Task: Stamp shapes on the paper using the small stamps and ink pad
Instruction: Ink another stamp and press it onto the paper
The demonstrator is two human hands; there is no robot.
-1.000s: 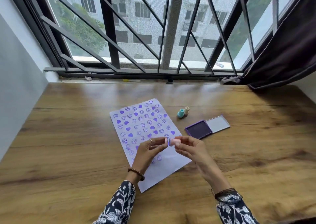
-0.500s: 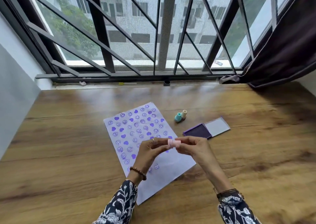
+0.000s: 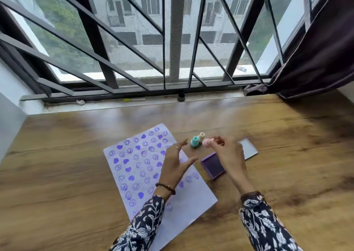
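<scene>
A white paper (image 3: 134,166) covered in purple smiley and heart prints lies on the wooden table (image 3: 57,183). My right hand (image 3: 228,155) pinches a small pink stamp (image 3: 206,142) at its fingertips, right beside a teal stamp (image 3: 194,141) and a cream stamp (image 3: 201,136) standing upright on the table. My left hand (image 3: 176,164) hovers over the paper's right edge with fingers spread and nothing in it. The purple ink pad (image 3: 212,166) lies open under my right hand, with its grey lid (image 3: 249,149) folded out to the right.
A barred window (image 3: 172,39) runs along the table's far edge, with a small dark cap (image 3: 181,97) and a yellow stick (image 3: 134,99) on the sill. A dark curtain (image 3: 316,49) hangs at the right. A pale wall (image 3: 9,101) bounds the left side.
Both hands held the pink stamp together over the paper. Now my left hand has let go and my right hand has carried the stamp away to beside the teal and cream stamps.
</scene>
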